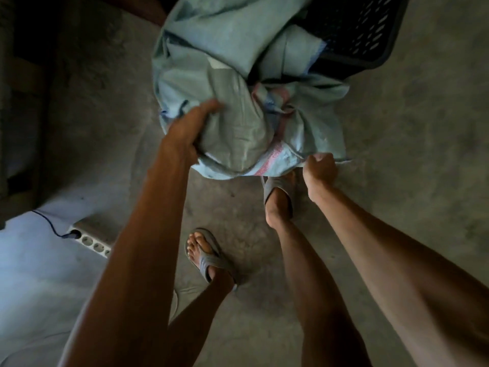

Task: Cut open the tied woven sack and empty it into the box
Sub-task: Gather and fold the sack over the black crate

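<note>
Left hand (185, 133) fingers clutch the sack (232, 75); right hand (320, 168) fingers pinch its corner.

Woven sack (232, 83) at upper centre of the frame, upper end leaning into the slotted crate (354, 30) at upper right. Left hand (185, 133) against the sack's left flank; right hand (320, 168) at its lower right corner. Two sandalled feet (206, 255) on the concrete floor (410, 154) below the sack, at centre. Power strip (92, 237) with a plugged cable at lower left, on the floor.
</note>
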A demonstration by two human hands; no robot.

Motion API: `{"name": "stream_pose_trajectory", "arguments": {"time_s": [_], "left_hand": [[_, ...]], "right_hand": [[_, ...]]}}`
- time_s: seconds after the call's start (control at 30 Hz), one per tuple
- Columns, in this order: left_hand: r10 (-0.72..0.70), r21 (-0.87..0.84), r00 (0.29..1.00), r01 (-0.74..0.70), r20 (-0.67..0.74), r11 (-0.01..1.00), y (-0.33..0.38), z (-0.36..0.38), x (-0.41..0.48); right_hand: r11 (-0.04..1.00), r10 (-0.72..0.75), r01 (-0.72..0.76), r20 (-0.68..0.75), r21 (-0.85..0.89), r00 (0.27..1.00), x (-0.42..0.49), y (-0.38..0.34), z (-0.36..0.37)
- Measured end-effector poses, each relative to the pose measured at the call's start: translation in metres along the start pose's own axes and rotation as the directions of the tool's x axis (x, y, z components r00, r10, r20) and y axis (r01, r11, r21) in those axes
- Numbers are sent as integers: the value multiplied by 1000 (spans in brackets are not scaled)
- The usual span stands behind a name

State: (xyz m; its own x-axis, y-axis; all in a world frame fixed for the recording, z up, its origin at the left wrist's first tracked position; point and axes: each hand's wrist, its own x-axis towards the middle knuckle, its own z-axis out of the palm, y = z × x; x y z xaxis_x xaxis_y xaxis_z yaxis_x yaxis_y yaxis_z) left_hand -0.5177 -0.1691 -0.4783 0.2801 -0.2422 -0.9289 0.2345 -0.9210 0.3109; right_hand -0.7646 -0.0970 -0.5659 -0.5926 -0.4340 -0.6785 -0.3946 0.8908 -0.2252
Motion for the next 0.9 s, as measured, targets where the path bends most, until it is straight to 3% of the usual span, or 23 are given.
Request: {"name": "stream_pose_trajectory", "arguments": {"time_s": [0.07, 0.17, 0.3, 0.4, 0.47, 0.53, 0.73, 0.9], "left_hand": [[0, 176, 988, 28, -154, 984, -16, 5, 4], [194, 492, 899, 28, -394, 870, -36, 19, 7], [227, 527, 874, 39, -430, 849, -42, 48, 12], [238, 497, 866, 14, -439, 867, -39, 58, 15], [282, 510, 855, -24, -436, 860, -38, 56, 13], [302, 506, 852, -52, -426, 861, -38, 49, 7], [481, 468, 791, -284, -379, 837, -19, 20, -15], [715, 615, 685, -504, -143, 606, 21, 4, -30]], "right_hand": [[969, -32, 34, 10, -246, 999, 12, 28, -10], [852, -135, 144, 54, -504, 989, 42, 47, -23], [804, -32, 131, 178, -580, 984, 85, 25, -34], [851, 112, 96, 357, -516, 927, 136, 13, -21], [917, 300, -86, 532, -389, 792, 160, 10, -15], [920, 327, -106, 590, -377, 738, 172, 11, -15], [960, 229, -74, 601, -271, 766, 170, 21, -44], [998, 55, -35, 476, -51, 877, 112, 3, -90]]}}
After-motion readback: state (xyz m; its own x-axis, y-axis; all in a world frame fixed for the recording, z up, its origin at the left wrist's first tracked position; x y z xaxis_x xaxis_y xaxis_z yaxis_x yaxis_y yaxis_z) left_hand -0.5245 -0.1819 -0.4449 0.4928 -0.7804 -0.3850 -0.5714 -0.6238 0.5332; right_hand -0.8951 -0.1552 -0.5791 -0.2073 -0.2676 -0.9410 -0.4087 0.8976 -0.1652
